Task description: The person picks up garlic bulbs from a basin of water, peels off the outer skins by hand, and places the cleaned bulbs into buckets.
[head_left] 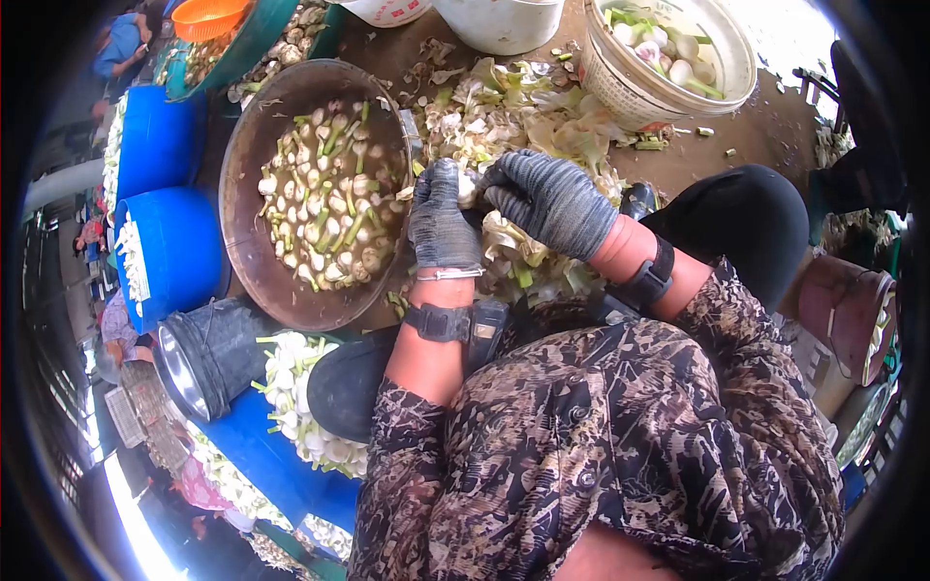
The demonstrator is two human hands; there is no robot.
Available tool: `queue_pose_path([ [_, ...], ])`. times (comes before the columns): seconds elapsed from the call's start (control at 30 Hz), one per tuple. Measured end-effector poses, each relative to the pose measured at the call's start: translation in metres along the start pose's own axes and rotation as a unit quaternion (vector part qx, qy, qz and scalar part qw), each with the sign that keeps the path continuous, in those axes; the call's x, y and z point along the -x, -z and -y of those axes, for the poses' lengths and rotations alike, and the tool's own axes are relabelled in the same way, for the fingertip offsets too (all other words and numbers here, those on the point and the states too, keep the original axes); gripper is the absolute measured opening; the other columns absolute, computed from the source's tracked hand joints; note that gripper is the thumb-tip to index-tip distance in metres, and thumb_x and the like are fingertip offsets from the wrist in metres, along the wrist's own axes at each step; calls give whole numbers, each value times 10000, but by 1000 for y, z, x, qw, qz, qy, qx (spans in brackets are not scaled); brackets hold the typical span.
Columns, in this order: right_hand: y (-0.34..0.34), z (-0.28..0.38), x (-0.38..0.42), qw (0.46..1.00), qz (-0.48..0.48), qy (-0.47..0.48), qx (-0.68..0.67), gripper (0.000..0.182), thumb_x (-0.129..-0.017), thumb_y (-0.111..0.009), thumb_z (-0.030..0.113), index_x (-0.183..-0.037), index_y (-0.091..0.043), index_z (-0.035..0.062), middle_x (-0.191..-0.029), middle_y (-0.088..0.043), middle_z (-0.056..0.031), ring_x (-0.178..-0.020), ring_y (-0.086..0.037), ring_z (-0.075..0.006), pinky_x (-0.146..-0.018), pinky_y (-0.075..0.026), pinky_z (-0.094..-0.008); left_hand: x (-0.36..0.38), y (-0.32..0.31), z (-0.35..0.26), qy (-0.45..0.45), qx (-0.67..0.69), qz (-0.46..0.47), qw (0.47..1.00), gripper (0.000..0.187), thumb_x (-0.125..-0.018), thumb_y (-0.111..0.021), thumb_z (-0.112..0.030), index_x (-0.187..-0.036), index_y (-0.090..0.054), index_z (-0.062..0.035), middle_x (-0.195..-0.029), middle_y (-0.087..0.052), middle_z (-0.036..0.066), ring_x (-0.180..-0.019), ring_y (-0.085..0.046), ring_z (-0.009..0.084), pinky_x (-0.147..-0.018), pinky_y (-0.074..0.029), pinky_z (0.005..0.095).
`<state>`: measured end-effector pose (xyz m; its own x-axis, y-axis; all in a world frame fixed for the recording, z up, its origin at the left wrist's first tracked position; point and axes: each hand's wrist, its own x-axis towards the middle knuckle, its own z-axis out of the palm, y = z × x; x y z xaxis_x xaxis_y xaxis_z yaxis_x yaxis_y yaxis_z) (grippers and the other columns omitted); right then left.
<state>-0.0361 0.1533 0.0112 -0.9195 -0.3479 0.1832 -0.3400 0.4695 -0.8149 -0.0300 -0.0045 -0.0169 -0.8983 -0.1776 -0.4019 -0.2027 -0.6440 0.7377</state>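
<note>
My left hand [444,221], in a grey glove, is closed with its fingertips at a pale garlic bulb [468,186]. Against the other side of that bulb, my right hand [554,203], gloved alike, has its fingers curled in. The fingers partly cover the bulb. Under and beyond both hands lies a heap of garlic peels [513,116]. Left of my left hand stands a wide round basin [239,228], where many garlic bulbs [329,194] with short green stems sit in brownish water.
A white bucket [620,92] holding garlic stands at the upper right, another white bucket [499,27] at the top. Blue drums [174,242] and a black bucket [228,353] line the left side. Peeled garlic [300,402] is heaped by my knee. A person [121,46] is at the upper left.
</note>
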Motion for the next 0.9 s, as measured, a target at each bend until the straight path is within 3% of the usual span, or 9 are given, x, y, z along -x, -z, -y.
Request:
queue_pose_path([
  [0.1, 0, 0, -2, 999, -13, -25, -42, 220, -862, -651, 287, -908, -630, 73, -810, -639, -168, -747, -620, -373, -658, -498, -445, -1, 0, -2, 53, -19, -85, 995, 171, -939, -599, -246, -929, -582, -77, -824, -607, 55, -719, -593, 185, -690, -533, 346],
  [0.2, 0, -4, -3, 993, -31, -51, -97, 243, -861, -667, 275, -971, -643, 59, -826, -652, -165, -748, -630, -356, -674, -511, -412, 0, 0, -7, 133, 53, 19, 990, 489, -964, -430, -549, -910, -577, -86, -810, -631, 70, -716, -615, 216, -710, -546, 370],
  [0.27, -1, -4, -4, 984, -31, -92, -152, 273, -858, -679, 279, -990, -642, 42, -820, -661, -152, -737, -645, -316, -687, -518, -388, 3, -2, -14, 163, 82, 23, 983, 624, -961, -311, -625, -1006, -587, -66, -917, -643, 100, -827, -622, 233, -788, -536, 390],
  [0.33, -4, -5, -5, 981, -45, -81, -168, 298, -854, -687, 292, -1007, -642, 40, -817, -664, -142, -726, -645, -289, -690, -519, -378, 7, -2, -16, 134, 12, 41, 990, 770, -937, -247, -667, -1233, -538, -18, -1200, -572, 206, -1136, -537, 361, -1009, -419, 513],
  [0.5, -8, 0, -5, 945, -12, -129, -300, 280, -840, -717, 269, -951, -653, 21, -762, -654, -114, -677, -623, -213, -681, -515, -335, 10, 12, -6, 58, -135, 194, 970, 430, -941, -538, -321, -1262, -505, -37, -1088, -614, 115, -1051, -584, 231, -936, -477, 386],
  [0.67, -2, -8, -10, 968, -37, -124, -214, 237, -870, -695, 235, -882, -635, 6, -736, -650, -78, -643, -595, -156, -619, -500, -320, 22, 8, -11, 20, -154, 184, 971, 332, -937, -569, -268, -1172, -499, -44, -952, -596, 86, -870, -594, 218, -827, -506, 368],
  [0.77, 5, -32, -18, 893, -130, -244, -354, 234, -898, -671, 238, -899, -631, 7, -748, -639, -23, -677, -577, -98, -628, -496, -279, 28, 1, -15, 30, -65, 198, 978, 410, -919, -612, -305, -1221, -486, -60, -933, -581, 82, -835, -575, 225, -786, -500, 377],
  [0.8, 9, -46, -22, 901, -164, -271, -298, 220, -896, -666, 228, -930, -628, 14, -777, -663, -61, -690, -599, -130, -665, -510, -288, 27, 2, -15, 29, -65, 198, 978, 410, -919, -612, -305, -1221, -486, -60, -933, -581, 82, -835, -575, 225, -786, -500, 377],
  [0.9, 19, -75, -25, 955, -258, -132, -56, 203, -865, -660, 181, -1011, -634, 43, -881, -684, -134, -777, -653, -302, -757, -524, -367, 22, 9, -19, 72, 18, 249, 966, 460, -916, -617, -307, -1273, -469, -56, -911, -564, 68, -799, -558, 217, -747, -502, 383],
])
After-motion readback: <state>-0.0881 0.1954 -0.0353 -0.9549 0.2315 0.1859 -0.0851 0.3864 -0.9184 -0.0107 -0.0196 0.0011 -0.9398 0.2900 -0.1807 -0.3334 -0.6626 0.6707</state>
